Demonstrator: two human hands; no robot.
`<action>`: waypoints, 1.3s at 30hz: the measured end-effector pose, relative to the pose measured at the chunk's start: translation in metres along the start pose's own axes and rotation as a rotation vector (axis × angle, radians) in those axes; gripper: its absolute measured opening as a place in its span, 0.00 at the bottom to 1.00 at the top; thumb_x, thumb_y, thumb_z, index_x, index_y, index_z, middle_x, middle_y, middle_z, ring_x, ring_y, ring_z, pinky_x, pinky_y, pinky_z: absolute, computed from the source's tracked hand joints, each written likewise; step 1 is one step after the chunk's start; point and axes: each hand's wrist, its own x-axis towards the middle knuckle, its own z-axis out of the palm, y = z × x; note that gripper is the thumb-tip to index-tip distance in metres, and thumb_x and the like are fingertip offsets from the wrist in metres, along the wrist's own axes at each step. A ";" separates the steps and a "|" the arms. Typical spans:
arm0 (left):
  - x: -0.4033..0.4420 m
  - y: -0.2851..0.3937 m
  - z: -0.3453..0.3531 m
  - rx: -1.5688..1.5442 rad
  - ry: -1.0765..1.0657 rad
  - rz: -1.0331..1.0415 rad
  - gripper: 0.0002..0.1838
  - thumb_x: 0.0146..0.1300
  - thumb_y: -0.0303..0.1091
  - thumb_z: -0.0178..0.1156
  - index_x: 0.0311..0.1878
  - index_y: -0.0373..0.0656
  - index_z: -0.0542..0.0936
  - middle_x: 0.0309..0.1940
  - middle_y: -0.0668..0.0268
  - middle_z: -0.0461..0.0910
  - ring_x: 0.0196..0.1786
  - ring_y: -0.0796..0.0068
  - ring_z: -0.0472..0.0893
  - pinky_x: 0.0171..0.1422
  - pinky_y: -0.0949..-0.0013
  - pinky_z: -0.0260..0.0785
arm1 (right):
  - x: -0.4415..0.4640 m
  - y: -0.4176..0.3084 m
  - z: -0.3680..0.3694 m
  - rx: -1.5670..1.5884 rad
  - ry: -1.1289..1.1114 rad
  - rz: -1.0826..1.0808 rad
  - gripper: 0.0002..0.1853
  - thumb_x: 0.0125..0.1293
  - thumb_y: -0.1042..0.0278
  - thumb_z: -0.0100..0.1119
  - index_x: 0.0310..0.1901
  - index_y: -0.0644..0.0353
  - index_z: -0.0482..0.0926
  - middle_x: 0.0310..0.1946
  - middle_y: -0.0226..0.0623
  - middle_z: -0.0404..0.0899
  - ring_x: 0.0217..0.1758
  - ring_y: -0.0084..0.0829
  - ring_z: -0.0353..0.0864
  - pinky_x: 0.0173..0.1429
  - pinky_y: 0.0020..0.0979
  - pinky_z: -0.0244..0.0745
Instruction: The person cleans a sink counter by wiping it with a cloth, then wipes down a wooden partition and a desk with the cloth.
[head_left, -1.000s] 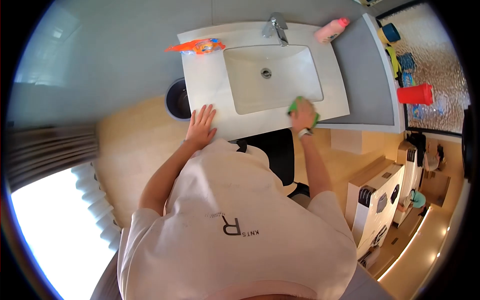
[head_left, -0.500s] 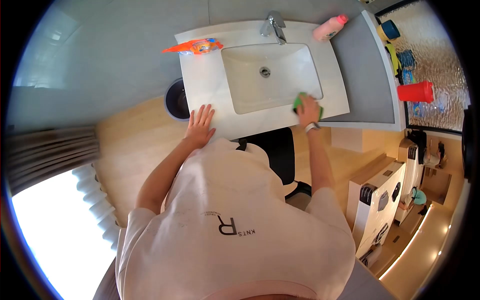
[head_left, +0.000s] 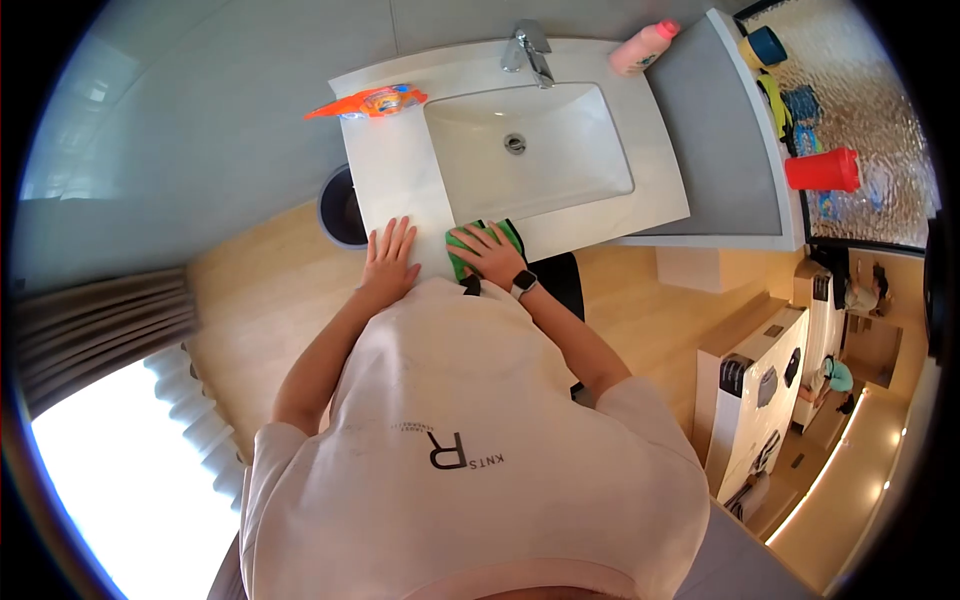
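Observation:
My left hand lies flat with spread fingers on the front left part of the white countertop. Just to its right, my right hand, with a watch on the wrist, presses on a green cloth at the counter's front edge, fingers spread over it. Behind the cloth is the white sink basin, with a chrome faucet at its back. An orange packet lies at the counter's back left corner, and a pink bottle is at the back right.
A dark bin stands on the floor left of the counter. A grey ledge adjoins on the right, with a red cup beyond it. Black seat below the counter. Another person is far off at right.
My right hand has moved left along the counter's front edge with the green cloth, from the sink's right corner to near my left hand. My left hand has stayed on the counter. The view has shifted slightly.

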 end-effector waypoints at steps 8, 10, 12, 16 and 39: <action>0.006 -0.007 0.012 -0.019 -0.008 0.001 0.46 0.74 0.51 0.61 0.87 0.41 0.53 0.90 0.56 0.43 0.91 0.51 0.42 0.88 0.33 0.38 | -0.090 0.167 -0.048 -0.142 0.069 0.618 0.31 0.73 0.54 0.58 0.77 0.43 0.71 0.79 0.42 0.68 0.83 0.49 0.62 0.85 0.62 0.52; 0.008 -0.013 0.025 -0.045 0.063 0.069 0.47 0.73 0.50 0.62 0.87 0.41 0.53 0.90 0.56 0.43 0.90 0.50 0.42 0.87 0.32 0.39 | -0.120 0.204 -0.054 -0.209 0.135 0.787 0.32 0.74 0.52 0.55 0.78 0.43 0.69 0.80 0.42 0.66 0.84 0.48 0.60 0.86 0.61 0.49; 0.006 -0.015 0.024 -0.049 0.108 0.090 0.47 0.72 0.49 0.63 0.87 0.41 0.53 0.89 0.55 0.43 0.90 0.48 0.43 0.86 0.30 0.40 | -0.129 0.214 -0.058 -0.245 0.245 0.983 0.32 0.74 0.51 0.54 0.78 0.43 0.70 0.82 0.41 0.63 0.85 0.48 0.58 0.86 0.61 0.48; 0.006 -0.013 0.018 -0.056 0.027 0.059 0.48 0.71 0.48 0.63 0.86 0.40 0.53 0.89 0.54 0.44 0.90 0.47 0.44 0.86 0.30 0.40 | -0.100 0.172 -0.029 -0.361 0.180 0.988 0.33 0.71 0.50 0.58 0.77 0.43 0.71 0.82 0.38 0.63 0.85 0.52 0.57 0.84 0.65 0.48; 0.007 -0.010 0.002 -0.054 0.018 0.141 0.48 0.71 0.47 0.66 0.85 0.35 0.55 0.88 0.49 0.46 0.89 0.42 0.44 0.86 0.30 0.40 | -0.140 0.244 -0.056 -0.261 0.353 1.266 0.34 0.73 0.48 0.55 0.79 0.43 0.67 0.83 0.42 0.60 0.86 0.51 0.55 0.86 0.66 0.44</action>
